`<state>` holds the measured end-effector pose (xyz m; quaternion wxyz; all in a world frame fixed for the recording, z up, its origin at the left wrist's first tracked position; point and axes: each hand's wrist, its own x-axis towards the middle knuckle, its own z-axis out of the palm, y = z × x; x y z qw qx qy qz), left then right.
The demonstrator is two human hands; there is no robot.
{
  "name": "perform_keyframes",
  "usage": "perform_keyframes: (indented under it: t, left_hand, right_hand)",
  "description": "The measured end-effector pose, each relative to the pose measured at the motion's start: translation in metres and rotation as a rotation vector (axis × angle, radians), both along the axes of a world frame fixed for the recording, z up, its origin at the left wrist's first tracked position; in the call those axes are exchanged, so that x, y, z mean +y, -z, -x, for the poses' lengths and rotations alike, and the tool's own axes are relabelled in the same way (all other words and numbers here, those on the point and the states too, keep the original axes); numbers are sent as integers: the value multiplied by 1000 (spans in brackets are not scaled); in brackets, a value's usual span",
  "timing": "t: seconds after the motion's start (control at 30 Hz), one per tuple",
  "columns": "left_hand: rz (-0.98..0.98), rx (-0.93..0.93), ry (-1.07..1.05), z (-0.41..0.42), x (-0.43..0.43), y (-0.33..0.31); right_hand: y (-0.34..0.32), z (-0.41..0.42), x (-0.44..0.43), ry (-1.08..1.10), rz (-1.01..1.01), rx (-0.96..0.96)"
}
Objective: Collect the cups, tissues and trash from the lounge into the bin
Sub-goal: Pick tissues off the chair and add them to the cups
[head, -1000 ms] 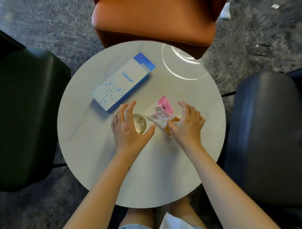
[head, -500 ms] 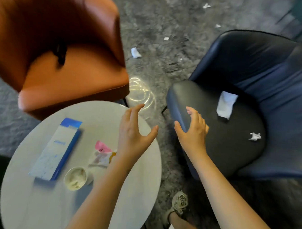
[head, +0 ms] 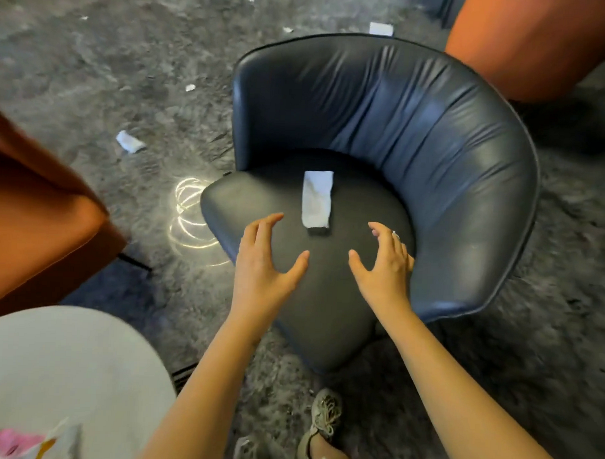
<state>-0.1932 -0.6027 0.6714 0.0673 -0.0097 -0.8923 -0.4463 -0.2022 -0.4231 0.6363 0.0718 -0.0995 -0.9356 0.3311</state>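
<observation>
Dark armchair holding one folded tissue
Left hand and right hand are hovering near the tissue, each grip spread and empty; a wrapper is lying on the worktop.

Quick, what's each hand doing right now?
Left hand: open, holding nothing.
Right hand: open, holding nothing.

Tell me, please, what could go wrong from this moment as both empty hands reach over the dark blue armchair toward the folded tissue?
1. The left hand and right hand are both open, either side of the folded tissue on the dark blue armchair; they may get in each other's way.
2. A small white scrap peeks out beside the right hand's fingers and may be overlooked.
3. The scattered paper scraps on the carpet could be forgotten.
</observation>
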Motion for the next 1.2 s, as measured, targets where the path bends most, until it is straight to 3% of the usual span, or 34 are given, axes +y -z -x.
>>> perform_keyframes:
  t: [0.4, 0.73, 1.03, 1.2]
  left_hand:
    - [104, -101, 137, 115, 61, 70]
    - [135, -311, 153, 232, 62, 214]
    - [133, -487, 99, 271, 64, 301]
    - [166, -519, 134, 275, 69, 318]
  right_hand:
    - [74, 78, 75, 227, 78, -79]
    - [210, 173, 77, 468, 174, -249]
    - [299, 187, 87, 570, 0, -477]
    - [311, 180, 83, 568, -80, -408]
